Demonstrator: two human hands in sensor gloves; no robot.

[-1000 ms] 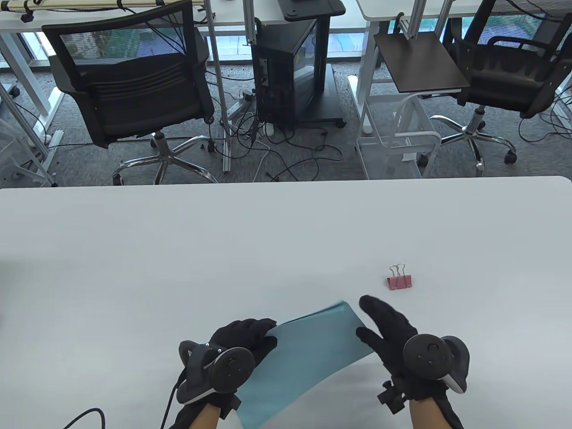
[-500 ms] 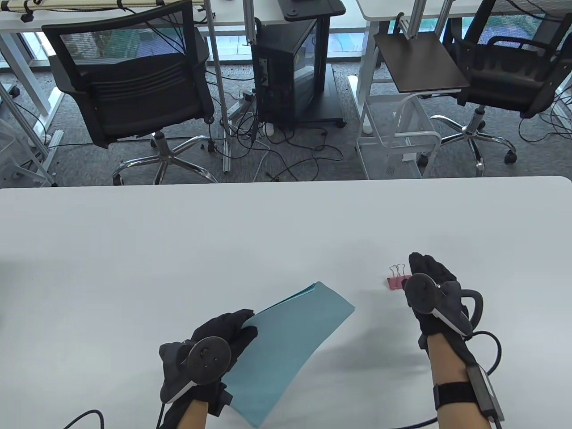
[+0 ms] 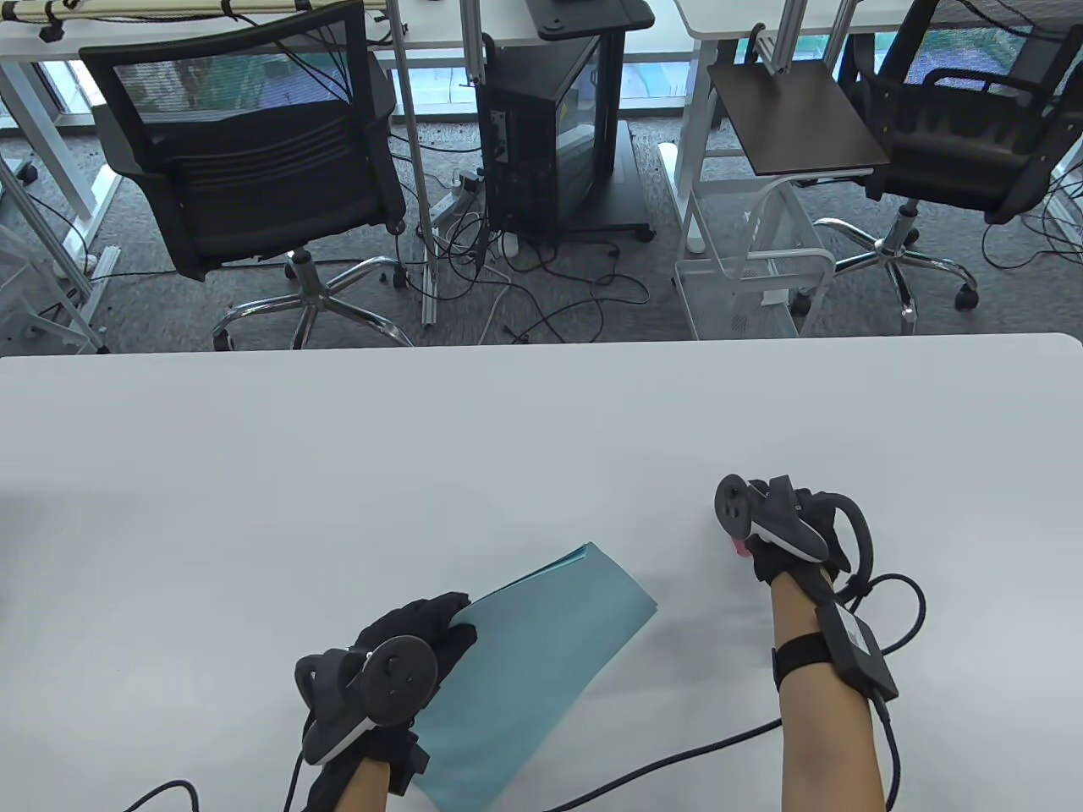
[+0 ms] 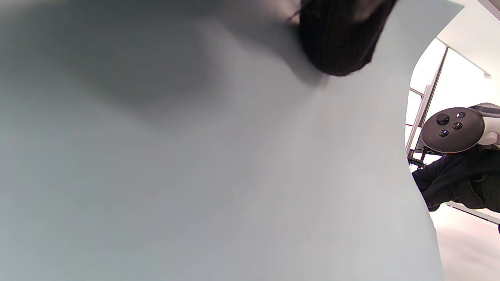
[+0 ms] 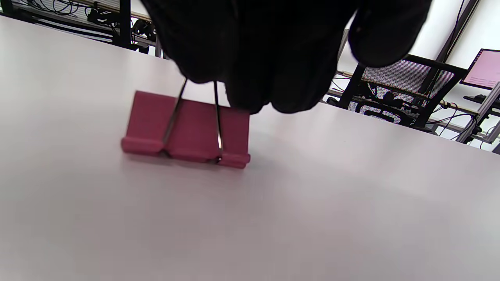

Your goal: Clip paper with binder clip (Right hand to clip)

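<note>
My left hand (image 3: pixel 423 630) grips the near left edge of a stack of light blue paper (image 3: pixel 541 655) and holds it tilted above the white table (image 3: pixel 423 457). In the left wrist view the paper (image 4: pixel 195 164) fills the frame, with one gloved finger (image 4: pixel 336 43) pressed on it. My right hand (image 3: pixel 783 541) is down on the red binder clip (image 3: pixel 741 546), which is mostly hidden under it. In the right wrist view the clip (image 5: pixel 187 130) sits on the table and my fingers (image 5: pixel 254 58) close around the tops of its wire handles.
Both wrist cables trail over the near table edge (image 3: pixel 677 753). Beyond the far table edge stand office chairs (image 3: pixel 254 169), a computer tower (image 3: pixel 541 127) and a white wire cart (image 3: pixel 753 254).
My right hand left the paper, moved up and right to the clip and came down on its handles. My left hand drew the paper slightly left and nearer.
</note>
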